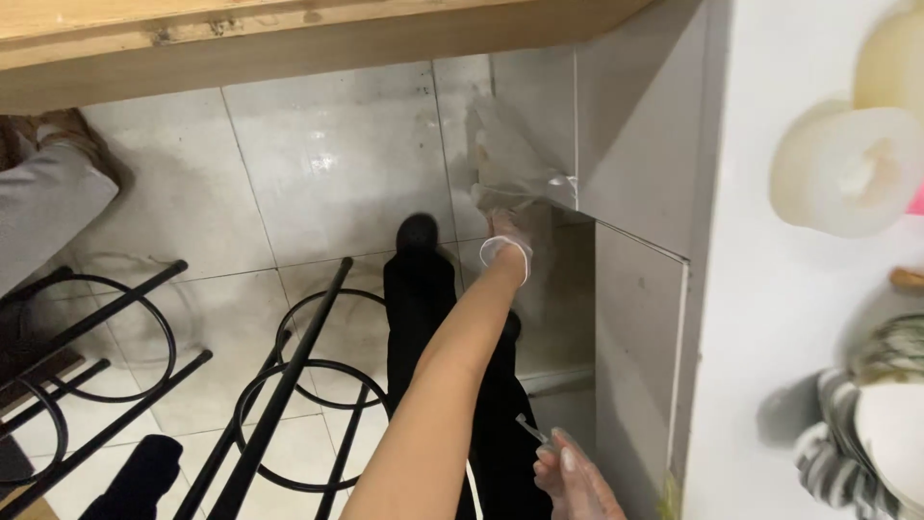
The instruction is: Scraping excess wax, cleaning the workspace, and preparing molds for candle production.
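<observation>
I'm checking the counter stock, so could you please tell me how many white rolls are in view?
2. One roll lies on the white counter at right; a second roll sits above it, cut off by the picture's top corner. Others may lie out of view.

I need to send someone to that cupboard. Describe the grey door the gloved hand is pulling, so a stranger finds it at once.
Start at the white counter on the right and drop to the grey cabinet front below it. The grey door is its upper panel nearest the tiled floor, gripped at the bottom edge by the left hand. Unlike the flush panels beside it, it stands swung outward.
</observation>
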